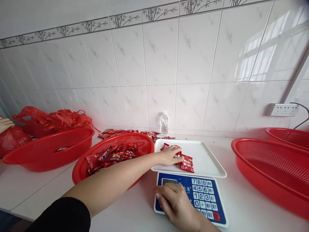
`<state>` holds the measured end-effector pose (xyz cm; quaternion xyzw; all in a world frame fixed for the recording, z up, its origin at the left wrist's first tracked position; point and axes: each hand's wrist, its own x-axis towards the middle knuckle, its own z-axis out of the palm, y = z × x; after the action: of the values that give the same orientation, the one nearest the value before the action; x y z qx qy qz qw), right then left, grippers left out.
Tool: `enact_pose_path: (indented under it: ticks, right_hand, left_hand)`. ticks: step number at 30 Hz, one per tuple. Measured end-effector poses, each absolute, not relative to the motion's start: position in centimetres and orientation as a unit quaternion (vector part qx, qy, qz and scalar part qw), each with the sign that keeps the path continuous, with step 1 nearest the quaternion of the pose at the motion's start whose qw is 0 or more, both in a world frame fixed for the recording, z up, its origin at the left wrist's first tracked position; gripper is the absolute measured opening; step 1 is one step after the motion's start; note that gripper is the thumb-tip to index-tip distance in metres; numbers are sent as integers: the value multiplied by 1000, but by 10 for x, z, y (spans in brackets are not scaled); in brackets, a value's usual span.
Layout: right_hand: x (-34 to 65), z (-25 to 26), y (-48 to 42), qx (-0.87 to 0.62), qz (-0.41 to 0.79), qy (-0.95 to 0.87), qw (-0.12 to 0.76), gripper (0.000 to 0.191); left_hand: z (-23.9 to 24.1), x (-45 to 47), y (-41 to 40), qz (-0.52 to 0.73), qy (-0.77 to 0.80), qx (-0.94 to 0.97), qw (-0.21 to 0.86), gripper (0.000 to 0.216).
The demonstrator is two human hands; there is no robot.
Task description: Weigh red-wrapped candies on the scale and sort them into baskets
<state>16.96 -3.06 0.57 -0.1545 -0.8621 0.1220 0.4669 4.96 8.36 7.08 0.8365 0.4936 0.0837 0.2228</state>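
My left hand lies over small red snack packets on the white tray of the weighing scale, its fingers stretched out and touching them. One red packet sticks out beside the thumb, and another packet shows behind the hand. What lies under the palm is hidden. In front of the tray, my right hand is curled closed above the blue scale panel, with nothing visible in it. It covers part of the display and the keys.
A red basket with many snack packets stands left of the scale. Another red basket, red plastic bags and another person's hand are farther left. Red baskets stand right. A clear bottle stands against the wall.
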Motion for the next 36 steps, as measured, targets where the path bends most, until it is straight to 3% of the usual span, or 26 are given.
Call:
enact_pose_path:
  ticks: [5,10,14,20,27,36]
  right_hand:
    - [170,4,-30,-147,105,-861,474,23]
    - [172,4,-27,-141,63,-870,467,24]
    - [185,14,-13,-247,32,-842,479,23]
    - [219,37,22,-414,57,-813,406,39]
    - [218,31,73,-452,106,-850,247,68]
    - [205,25,86,-479,71,-825,291,46]
  left_hand:
    - [74,61,80,122,497,837,196,67]
    - [96,63,33,419,437,775,181,42]
    - [71,54,-9,606,370,687,153,29]
    - [13,25,-20,594,318,736,66,32]
    - [9,18,-15,601,305,733,93,32]
    - [11,16,-12,603,298,734,93,31]
